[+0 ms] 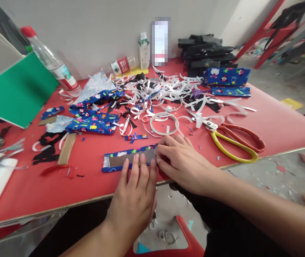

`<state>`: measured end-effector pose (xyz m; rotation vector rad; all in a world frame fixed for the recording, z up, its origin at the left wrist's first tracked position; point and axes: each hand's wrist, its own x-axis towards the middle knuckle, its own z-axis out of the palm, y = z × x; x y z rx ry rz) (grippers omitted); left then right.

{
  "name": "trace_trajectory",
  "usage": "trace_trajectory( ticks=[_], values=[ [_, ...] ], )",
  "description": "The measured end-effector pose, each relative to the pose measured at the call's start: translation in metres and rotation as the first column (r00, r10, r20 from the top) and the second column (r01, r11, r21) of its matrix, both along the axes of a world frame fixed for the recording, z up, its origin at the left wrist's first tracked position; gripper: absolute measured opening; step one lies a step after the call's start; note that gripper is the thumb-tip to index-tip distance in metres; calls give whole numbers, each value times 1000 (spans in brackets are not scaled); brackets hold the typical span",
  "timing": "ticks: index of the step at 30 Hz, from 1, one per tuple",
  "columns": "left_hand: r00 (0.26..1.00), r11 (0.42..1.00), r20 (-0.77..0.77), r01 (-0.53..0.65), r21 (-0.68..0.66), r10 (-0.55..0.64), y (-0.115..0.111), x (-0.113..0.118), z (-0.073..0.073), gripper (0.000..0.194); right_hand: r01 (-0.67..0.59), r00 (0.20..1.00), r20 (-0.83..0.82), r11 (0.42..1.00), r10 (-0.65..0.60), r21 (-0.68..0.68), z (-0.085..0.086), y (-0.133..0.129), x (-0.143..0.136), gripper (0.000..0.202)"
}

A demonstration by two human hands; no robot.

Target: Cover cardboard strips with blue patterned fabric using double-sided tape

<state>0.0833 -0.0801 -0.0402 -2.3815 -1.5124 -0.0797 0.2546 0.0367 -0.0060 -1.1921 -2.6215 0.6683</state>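
Note:
A narrow brown board strip (117, 161) lies near the table's front edge, with blue cartoon-print fabric (115, 154) folded over its long sides. My left hand (135, 189) rests on it with fingers stretched out, pressing the near fold. At the strip's right end my right hand (179, 160) has its fingers bent together; what they pinch is hidden under them. Just beyond the strip lies a small printed scrap (136, 137). Scissors (230, 139) with one red and one yellow handle lie to the right of my right hand.
White tape curls (165, 85) and tape rings (164, 123) heap behind the hands. Printed fabric (93, 121) and a cardboard piece (67, 148) lie left. Wrapped blue pieces (226, 76), stacked black pieces (206, 50), a phone (160, 43) and bottles (61, 71) stand farther back.

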Motion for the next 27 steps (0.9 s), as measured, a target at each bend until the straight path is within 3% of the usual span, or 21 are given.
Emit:
trace_trajectory(
  ticks=[3, 7, 8, 11, 13, 18, 24, 27],
  values=[
    [1000, 1000, -14, 3, -3, -3, 5, 0, 7, 65, -43, 997, -56, 997, 46, 56, -1, 6, 13, 24],
    [998, 999, 55, 24, -49, -21, 9, -5, 14, 70, 75, 997, -43, 942, -64, 326, 4, 5, 26, 20],
    [997, 997, 69, 33, -64, -28, 10, -6, 14, 74, 63, 997, -63, 916, -41, 396, 5, 2, 26, 21],
    [996, 994, 79, 51, -96, -44, 8, -8, 12, 83, -115, 979, -89, 849, 186, 516, 1, -14, 18, 30],
    [998, 996, 61, 24, -91, -18, 4, -8, 8, 83, -194, 964, -50, 819, 262, 540, -7, -25, 11, 37],
    [993, 993, 40, -113, -44, 114, -10, -18, 2, 80, -192, 975, 7, 836, 220, 514, -19, -36, 2, 41],
    [968, 967, 81, -229, -111, 238, -19, -51, 5, 101, -202, 974, 13, 843, 226, 498, -14, -30, 6, 38],
    [962, 962, 93, -244, -121, 256, -19, -57, 7, 108, -157, 987, 45, 858, 155, 489, -11, -19, 17, 37]
  ],
)
